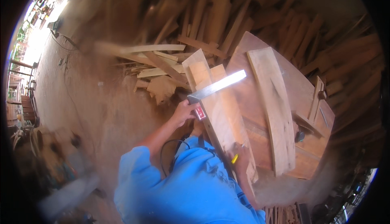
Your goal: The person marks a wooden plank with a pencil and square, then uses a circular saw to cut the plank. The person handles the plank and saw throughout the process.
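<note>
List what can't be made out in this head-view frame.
- Right hand: mostly hidden behind the plank; grip on the yellow pencil unclear.
- Left hand fingers: wrapped under the try square stock, hidden.
- Lower-left floor objects: motion-blurred.
- Wood pile: blurred.

Beyond my bench I see a heap of timber offcuts (227, 17) and a curved plank (273, 110)
</note>
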`<state>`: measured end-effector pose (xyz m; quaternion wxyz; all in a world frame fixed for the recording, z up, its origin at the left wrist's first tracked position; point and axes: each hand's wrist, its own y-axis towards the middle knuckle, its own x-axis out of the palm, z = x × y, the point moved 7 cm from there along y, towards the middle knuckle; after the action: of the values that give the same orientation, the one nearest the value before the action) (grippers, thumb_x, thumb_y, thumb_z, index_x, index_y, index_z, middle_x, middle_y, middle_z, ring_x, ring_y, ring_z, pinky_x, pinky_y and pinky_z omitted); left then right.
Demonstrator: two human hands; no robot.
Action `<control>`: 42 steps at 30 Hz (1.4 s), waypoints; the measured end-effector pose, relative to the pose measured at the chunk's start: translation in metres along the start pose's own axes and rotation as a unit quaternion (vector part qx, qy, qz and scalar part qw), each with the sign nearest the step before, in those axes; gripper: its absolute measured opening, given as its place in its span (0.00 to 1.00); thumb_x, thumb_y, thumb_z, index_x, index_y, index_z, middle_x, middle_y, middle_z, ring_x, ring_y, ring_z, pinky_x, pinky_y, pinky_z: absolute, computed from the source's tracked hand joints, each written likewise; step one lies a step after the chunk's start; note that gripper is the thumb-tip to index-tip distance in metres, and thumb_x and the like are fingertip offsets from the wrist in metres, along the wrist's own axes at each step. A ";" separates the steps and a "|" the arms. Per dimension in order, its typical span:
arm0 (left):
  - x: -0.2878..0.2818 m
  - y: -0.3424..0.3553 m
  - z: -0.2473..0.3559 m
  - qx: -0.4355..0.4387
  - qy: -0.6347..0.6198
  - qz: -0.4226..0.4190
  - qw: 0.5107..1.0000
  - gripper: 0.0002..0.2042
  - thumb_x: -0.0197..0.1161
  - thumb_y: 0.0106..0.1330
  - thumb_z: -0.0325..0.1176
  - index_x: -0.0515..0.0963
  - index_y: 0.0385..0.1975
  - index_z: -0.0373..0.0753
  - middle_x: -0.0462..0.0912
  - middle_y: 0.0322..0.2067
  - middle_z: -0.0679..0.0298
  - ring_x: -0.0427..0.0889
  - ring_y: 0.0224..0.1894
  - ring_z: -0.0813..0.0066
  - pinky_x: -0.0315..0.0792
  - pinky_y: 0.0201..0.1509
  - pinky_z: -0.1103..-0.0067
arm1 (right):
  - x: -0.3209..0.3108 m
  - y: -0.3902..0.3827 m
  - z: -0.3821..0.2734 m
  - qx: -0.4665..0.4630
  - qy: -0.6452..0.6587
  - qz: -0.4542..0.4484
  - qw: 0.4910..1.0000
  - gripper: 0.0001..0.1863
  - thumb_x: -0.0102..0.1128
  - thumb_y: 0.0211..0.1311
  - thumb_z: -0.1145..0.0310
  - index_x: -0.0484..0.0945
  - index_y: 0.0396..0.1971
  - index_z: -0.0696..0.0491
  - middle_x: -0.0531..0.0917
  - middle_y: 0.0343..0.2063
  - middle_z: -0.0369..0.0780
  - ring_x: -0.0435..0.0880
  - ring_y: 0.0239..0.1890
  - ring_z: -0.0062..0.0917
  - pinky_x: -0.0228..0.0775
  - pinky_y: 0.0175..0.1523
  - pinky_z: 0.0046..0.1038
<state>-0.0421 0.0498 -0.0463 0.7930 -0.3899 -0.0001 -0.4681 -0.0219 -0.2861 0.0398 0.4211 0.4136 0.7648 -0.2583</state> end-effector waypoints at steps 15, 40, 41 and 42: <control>0.152 -0.066 0.195 0.368 0.043 -0.232 0.899 0.44 0.71 0.62 0.49 0.55 0.74 0.40 0.66 0.68 0.55 0.70 0.67 0.63 0.70 0.67 0.67 | -0.088 0.210 -0.170 -0.203 0.186 0.221 0.936 0.26 0.70 0.59 0.74 0.76 0.59 0.56 0.85 0.45 0.50 0.87 0.41 0.39 0.78 0.47 0.33; 0.146 0.015 0.024 0.495 0.632 -0.091 0.589 0.35 0.67 0.58 0.60 0.74 0.54 0.35 0.74 0.54 0.55 0.66 0.68 0.57 0.49 0.76 0.51 | 0.078 0.172 0.018 0.192 0.446 -0.143 0.862 0.21 0.51 0.78 0.62 0.73 0.63 0.59 0.84 0.42 0.39 0.82 0.39 0.21 0.75 0.44 0.25; 0.145 0.017 0.025 0.498 0.627 -0.081 0.594 0.32 0.67 0.58 0.59 0.75 0.50 0.35 0.75 0.52 0.56 0.68 0.66 0.57 0.50 0.76 0.51 | 0.076 0.175 0.019 0.209 0.434 -0.141 0.865 0.22 0.51 0.79 0.59 0.74 0.61 0.59 0.84 0.40 0.39 0.82 0.38 0.22 0.75 0.43 0.25; 0.146 0.017 0.022 0.497 0.633 -0.077 0.589 0.31 0.67 0.58 0.58 0.75 0.49 0.35 0.75 0.51 0.56 0.68 0.65 0.58 0.50 0.76 0.51 | 0.069 0.176 0.026 0.244 0.426 -0.105 0.865 0.24 0.49 0.79 0.55 0.75 0.60 0.59 0.84 0.37 0.39 0.82 0.36 0.21 0.74 0.42 0.24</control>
<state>0.0603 -0.0401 0.0121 0.6247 0.4604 0.2391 -0.5836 0.1179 -0.1841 -0.0407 -0.0897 0.4901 0.8212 -0.2780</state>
